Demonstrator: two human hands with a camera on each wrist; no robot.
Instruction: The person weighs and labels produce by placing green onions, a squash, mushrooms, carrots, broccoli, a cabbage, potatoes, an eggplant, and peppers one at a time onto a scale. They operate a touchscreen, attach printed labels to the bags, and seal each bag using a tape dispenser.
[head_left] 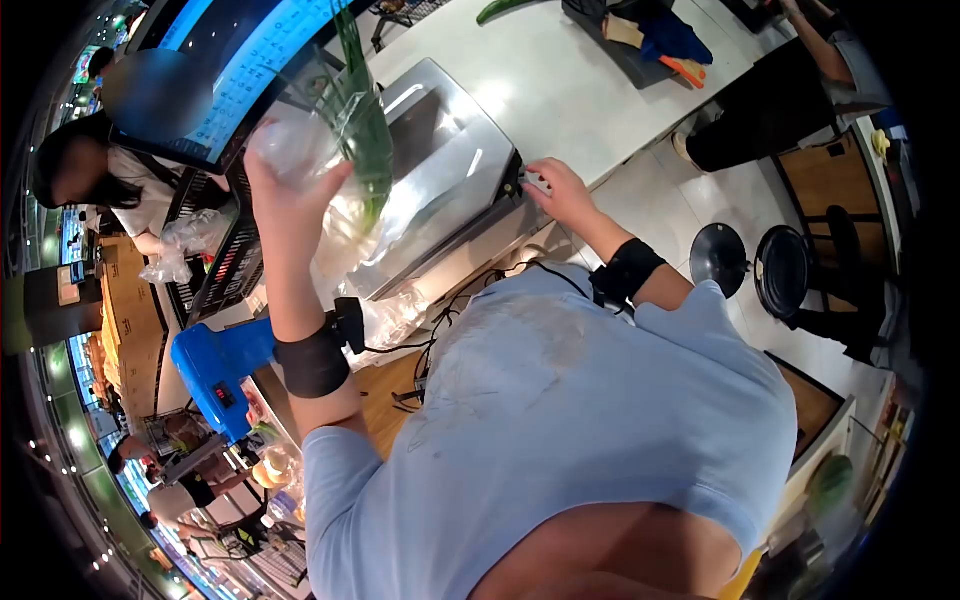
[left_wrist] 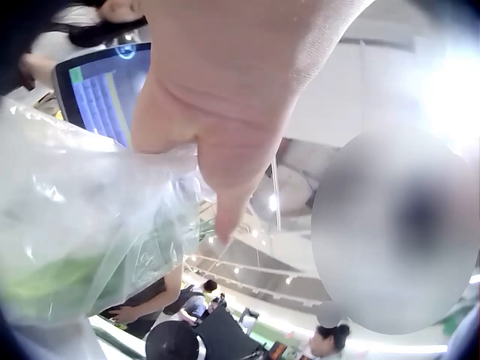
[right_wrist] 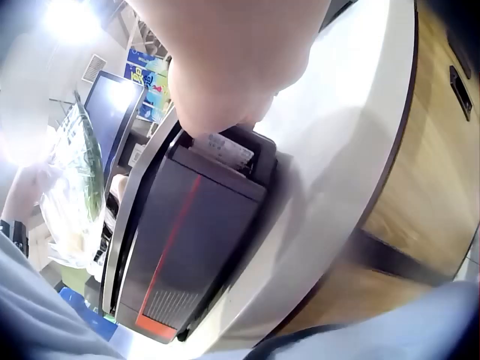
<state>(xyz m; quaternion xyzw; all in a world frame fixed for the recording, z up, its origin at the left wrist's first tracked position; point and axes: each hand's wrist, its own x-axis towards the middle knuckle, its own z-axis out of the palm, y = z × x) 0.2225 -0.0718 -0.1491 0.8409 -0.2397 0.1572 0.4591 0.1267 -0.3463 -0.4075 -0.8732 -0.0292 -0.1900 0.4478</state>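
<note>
My left hand (head_left: 290, 195) grips a clear plastic bag (left_wrist: 97, 225) of long green leafy vegetables (head_left: 368, 150), held up over the left part of a steel weighing scale (head_left: 440, 130). In the left wrist view the thumb and fingers of that hand (left_wrist: 217, 105) close on the gathered plastic. My right hand (head_left: 565, 195) is at the scale's near right corner. In the right wrist view this hand (right_wrist: 232, 67) pinches a printed white label (right_wrist: 225, 152) at the slot of the dark label printer (right_wrist: 202, 225); its fingertips are partly hidden.
A lit screen (head_left: 225, 80) stands behind the bag, with a black basket (head_left: 225, 265) at the left. On the white counter (head_left: 540, 75) lie a green vegetable and dark items. A blue device (head_left: 215, 375) is by my left forearm. Several people stand around; black stools are at the right.
</note>
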